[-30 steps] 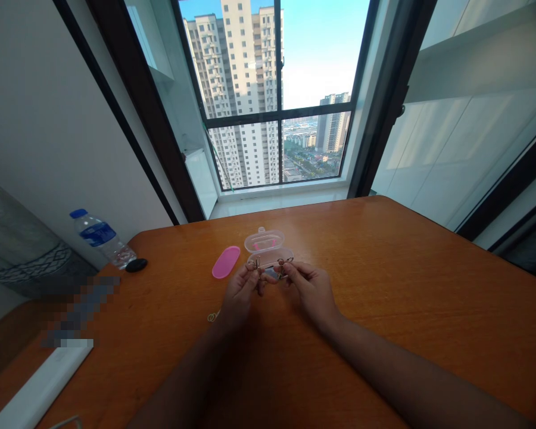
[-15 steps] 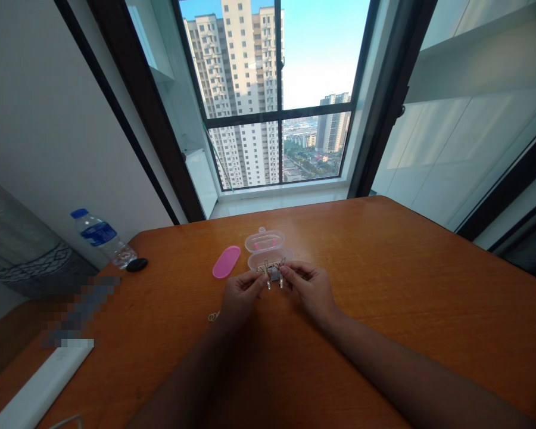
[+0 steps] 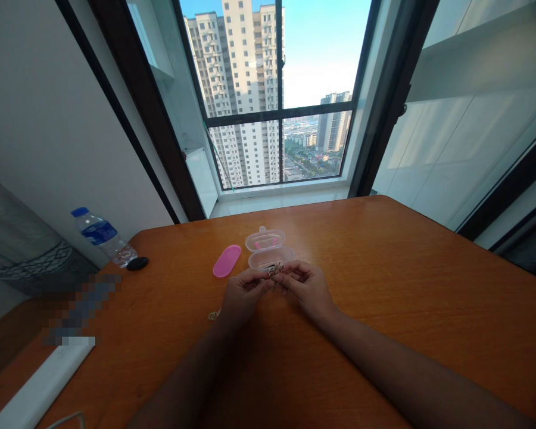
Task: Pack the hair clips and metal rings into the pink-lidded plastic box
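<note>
My left hand (image 3: 242, 293) and my right hand (image 3: 309, 287) meet over the middle of the table. Each is closed in a pinch, thumb against fingers, on small shiny metal pieces (image 3: 274, 271) held close together. Their exact kind is too small to make out, and fingers cover part of them. Just beyond the fingertips lies an opened clear plastic case (image 3: 266, 241) with small pink bits in its lid half. To its left rests a flat pink oval piece (image 3: 227, 261). A small pale looped item (image 3: 214, 315) lies beside my left wrist.
The brown wooden table (image 3: 406, 286) reaches toward a window. On its left stand a water bottle (image 3: 100, 232) with a blue cap, tilted in view, and a black round object (image 3: 137, 263). A long white object (image 3: 44, 381) lies along the left edge, near a white cable (image 3: 69, 419).
The metal pieces, apart and side by side before, are now brought together between my hands. My fingertips have moved slightly closer to each other.
</note>
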A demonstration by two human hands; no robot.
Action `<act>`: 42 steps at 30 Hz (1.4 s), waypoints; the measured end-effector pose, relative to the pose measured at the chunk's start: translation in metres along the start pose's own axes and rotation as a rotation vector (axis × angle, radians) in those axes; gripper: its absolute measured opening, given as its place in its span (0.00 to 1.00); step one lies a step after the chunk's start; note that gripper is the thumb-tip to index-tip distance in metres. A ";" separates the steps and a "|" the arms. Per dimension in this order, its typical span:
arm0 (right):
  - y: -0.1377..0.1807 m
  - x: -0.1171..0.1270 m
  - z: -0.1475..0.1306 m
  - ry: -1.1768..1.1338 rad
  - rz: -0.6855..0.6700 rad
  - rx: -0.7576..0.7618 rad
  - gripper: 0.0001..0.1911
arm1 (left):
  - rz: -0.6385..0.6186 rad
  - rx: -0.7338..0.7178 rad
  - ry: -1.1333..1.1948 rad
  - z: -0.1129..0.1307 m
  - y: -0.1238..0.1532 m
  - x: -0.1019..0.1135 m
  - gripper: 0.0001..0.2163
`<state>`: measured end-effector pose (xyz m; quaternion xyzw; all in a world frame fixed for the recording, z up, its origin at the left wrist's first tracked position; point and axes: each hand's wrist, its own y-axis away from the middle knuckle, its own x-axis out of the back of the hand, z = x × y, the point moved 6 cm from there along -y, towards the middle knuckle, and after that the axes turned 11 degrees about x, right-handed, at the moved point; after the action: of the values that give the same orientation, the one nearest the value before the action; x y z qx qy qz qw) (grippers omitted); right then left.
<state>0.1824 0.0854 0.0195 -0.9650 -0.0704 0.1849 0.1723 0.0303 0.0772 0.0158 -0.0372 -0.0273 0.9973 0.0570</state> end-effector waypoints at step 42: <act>-0.034 0.040 -0.002 0.893 0.042 0.385 0.14 | 0.339 -0.301 -0.651 0.019 -0.003 0.029 0.10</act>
<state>0.2173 0.1242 0.0201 -0.9018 0.0653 -0.2340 0.3573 0.0010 0.0830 0.0324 0.2688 -0.1831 0.9372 -0.1261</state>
